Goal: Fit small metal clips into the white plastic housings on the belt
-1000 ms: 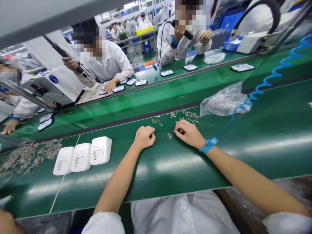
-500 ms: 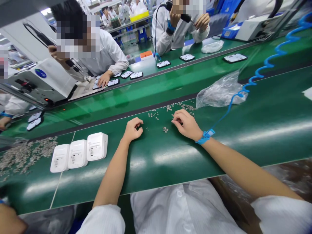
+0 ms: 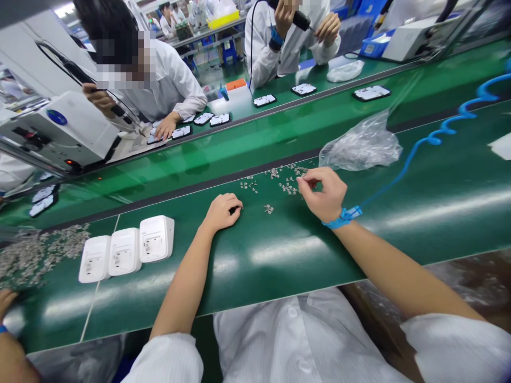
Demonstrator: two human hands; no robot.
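My left hand rests on the green work surface, thumb and forefinger pinched together on what looks like a tiny metal part. To its right lies a little cluster of small metal parts. My right hand, with a blue wrist strap, is closed in a pinch at the edge of a larger scatter of small metal parts. Whatever its fingertips hold is too small to make out. More loose parts lie between the hands, farther back.
Three white plastic housings stand in a row at left, beside a large heap of metal parts. A clear plastic bag and coiled blue cord are at right. Co-workers sit across the green belt; another person's hand shows at left.
My right hand has moved slightly right and turned, fingertips over the scattered parts. My left fingers have closed at the spot where a tiny part lay. A neighbour's hand has moved toward the heap.
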